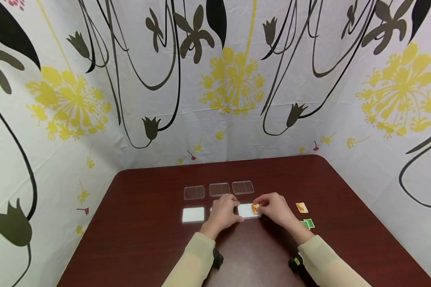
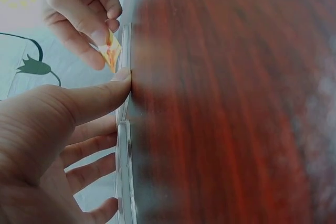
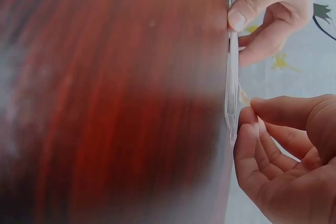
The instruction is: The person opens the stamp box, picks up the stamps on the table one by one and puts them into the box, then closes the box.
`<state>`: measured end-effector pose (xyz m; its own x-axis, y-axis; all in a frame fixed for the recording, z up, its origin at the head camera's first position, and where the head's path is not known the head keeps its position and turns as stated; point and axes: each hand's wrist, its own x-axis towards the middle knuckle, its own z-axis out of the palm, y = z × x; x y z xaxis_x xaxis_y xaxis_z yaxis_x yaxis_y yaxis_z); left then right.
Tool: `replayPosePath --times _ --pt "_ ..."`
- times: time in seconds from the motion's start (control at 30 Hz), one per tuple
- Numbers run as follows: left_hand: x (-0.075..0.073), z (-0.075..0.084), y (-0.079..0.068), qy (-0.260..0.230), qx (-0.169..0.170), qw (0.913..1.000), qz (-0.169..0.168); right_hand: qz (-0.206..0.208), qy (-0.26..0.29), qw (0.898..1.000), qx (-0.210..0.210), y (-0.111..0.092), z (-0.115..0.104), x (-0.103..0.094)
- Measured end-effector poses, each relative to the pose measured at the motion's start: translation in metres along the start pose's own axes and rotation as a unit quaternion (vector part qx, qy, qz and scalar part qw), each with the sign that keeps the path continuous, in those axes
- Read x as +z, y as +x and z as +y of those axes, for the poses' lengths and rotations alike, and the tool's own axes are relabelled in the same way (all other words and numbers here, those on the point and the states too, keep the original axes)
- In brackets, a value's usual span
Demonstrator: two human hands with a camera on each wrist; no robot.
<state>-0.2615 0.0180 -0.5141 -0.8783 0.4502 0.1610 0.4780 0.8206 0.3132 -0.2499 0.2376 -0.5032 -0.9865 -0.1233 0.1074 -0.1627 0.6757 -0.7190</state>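
A flat clear-rimmed case with a white face [image 1: 245,211] lies on the table between my hands. My left hand [image 1: 222,211] holds its left part, thumb at the near edge and fingers toward the far side. Between thumb and fingertips, my right hand [image 1: 277,209] pinches a small orange-and-yellow picture card [image 2: 111,52] at the case's right end. In the head view the card overlaps the white face. From the right wrist, the case [image 3: 231,77] appears edge-on, with the card mostly hidden by the fingers. My left hand mostly covers another white case.
A white case [image 1: 193,215] lies to the left. Behind stand three clear shallow covers, the left one [image 1: 194,192], the middle one [image 1: 219,189] and the right one [image 1: 242,187]. Another orange card [image 1: 302,207] and green cards [image 1: 309,223] lie right, near my right forearm. Patterned cloth [image 1: 233,135] surrounds the table.
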Motion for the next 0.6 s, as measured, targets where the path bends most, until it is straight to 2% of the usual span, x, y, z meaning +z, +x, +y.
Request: replayPosePath --times 0.37,0.6 --pt "-0.0027 -0.0001 0.0001 0.003 0.004 1.0000 0.002 -0.003 -0.054 0.998 -0.015 0.0057 -0.0037 0.0035" --pt "-0.0035 0.0003 0.0001 0.004 0.005 1.0000 -0.003 0.003 -0.045 0.999 -0.011 0.0053 -0.0071 0.0033"
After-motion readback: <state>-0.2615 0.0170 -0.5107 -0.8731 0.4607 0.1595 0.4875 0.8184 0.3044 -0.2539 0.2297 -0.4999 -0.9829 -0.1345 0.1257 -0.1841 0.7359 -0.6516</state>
